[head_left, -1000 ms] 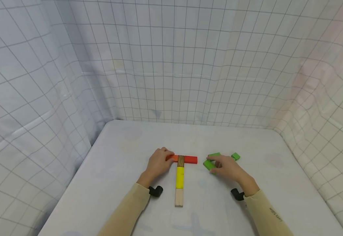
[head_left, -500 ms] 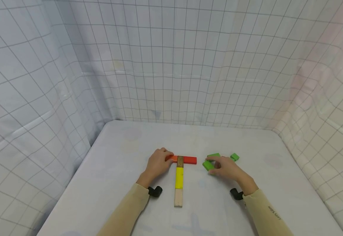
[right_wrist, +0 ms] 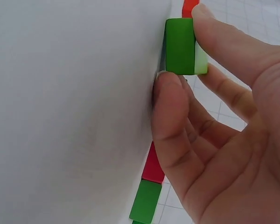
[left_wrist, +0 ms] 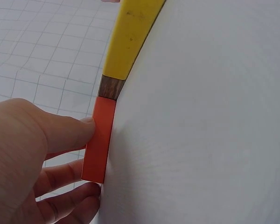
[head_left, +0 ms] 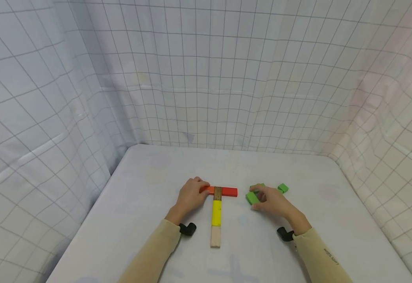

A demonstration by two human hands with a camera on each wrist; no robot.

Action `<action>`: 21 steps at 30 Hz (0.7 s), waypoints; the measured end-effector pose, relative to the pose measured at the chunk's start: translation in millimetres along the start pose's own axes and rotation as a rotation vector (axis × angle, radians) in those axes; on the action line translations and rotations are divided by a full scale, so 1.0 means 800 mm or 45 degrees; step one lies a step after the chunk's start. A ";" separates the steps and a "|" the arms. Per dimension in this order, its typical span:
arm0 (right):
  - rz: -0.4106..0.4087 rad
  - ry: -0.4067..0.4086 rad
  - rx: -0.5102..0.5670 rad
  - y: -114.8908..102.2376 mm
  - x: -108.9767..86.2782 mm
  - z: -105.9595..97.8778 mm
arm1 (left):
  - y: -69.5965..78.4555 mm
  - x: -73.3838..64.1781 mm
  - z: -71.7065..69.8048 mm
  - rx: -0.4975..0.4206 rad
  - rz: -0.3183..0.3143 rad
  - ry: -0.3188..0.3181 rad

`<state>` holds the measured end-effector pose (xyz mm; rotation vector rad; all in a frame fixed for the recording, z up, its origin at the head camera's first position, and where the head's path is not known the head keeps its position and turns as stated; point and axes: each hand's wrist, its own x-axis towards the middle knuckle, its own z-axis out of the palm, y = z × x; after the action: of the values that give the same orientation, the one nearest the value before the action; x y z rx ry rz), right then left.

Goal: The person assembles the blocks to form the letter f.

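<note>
Flat blocks form a T in the head view. A brown block (head_left: 218, 193) sits at the junction, with a red block (head_left: 230, 192) to its right. Below it, a yellow block (head_left: 216, 213) and a pale wooden block (head_left: 215, 236) make the stem. My left hand (head_left: 190, 195) pinches the orange block (left_wrist: 99, 140) at the left end of the bar, its thumb on one side. To the right, my right hand (head_left: 273, 201) holds a green block (right_wrist: 179, 46) between thumb and fingers. Behind it lies another green block (head_left: 257, 187), partly hidden by the fingers.
Small green pieces (head_left: 283, 188) lie beyond my right hand. The right wrist view shows a dark red block (right_wrist: 153, 165) touching a green one. A white table (head_left: 149, 173) bears everything, and gridded white curtains (head_left: 206, 78) stand at the back and sides.
Both hands stay almost in place. The right fingers and their green block have turned slightly, covering more of the green block behind. The T stands unchanged.
</note>
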<state>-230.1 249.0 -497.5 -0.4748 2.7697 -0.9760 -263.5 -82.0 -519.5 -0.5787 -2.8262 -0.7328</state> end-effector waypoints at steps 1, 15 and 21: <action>0.000 0.002 0.009 0.001 -0.001 0.000 | 0.000 0.000 0.000 0.000 -0.001 0.001; -0.004 0.035 0.106 0.010 -0.002 -0.004 | 0.000 0.000 0.002 -0.008 -0.005 -0.004; -0.030 0.035 0.117 0.013 -0.002 -0.004 | 0.000 0.001 0.001 -0.006 -0.008 -0.002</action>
<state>-232.2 258.6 -501.4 -0.4840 2.7346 -1.1182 -264.6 -80.9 -520.2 -0.5718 -2.8298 -0.7405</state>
